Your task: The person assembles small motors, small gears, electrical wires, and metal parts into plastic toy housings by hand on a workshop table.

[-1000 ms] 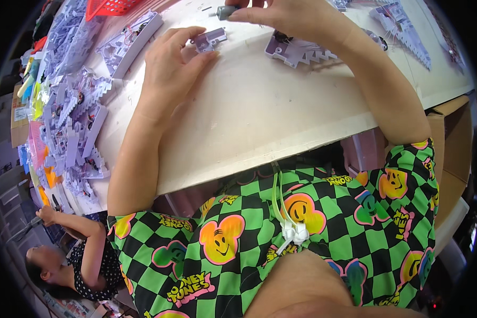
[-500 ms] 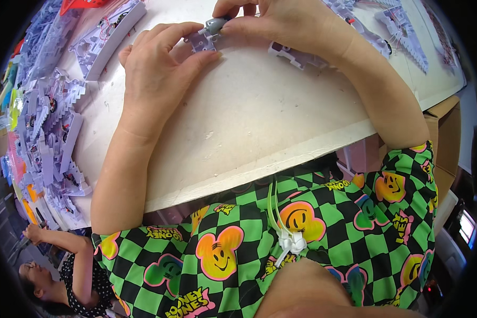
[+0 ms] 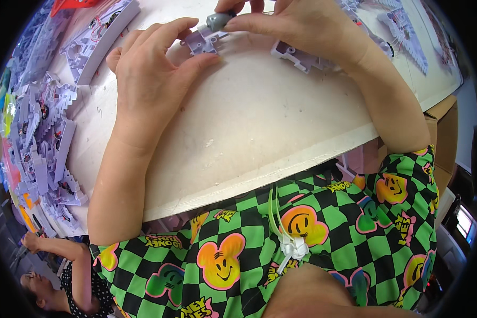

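The left hand (image 3: 149,71) has a lavender bracket (image 3: 202,42) gripped between thumb and fingers; the right hand's (image 3: 298,24) grip pinches a grey cylindrical part (image 3: 217,21) at the bracket's far edge. Whether they touch is unclear. Probably best: steady the bracket, line up the part squarely, avoid forcing it.

In the upper middle of the frame, you have a small pale lavender plastic housing (image 3: 202,44), open-faced with raised walls, screw posts and small holes, tilted in your left hand (image 3: 152,66). At its upper edge, a rounded grey cylinder (image 3: 216,22) with a dark end lies slantwise in your right hand's (image 3: 281,25) pinch; whether the two touch is unclear.
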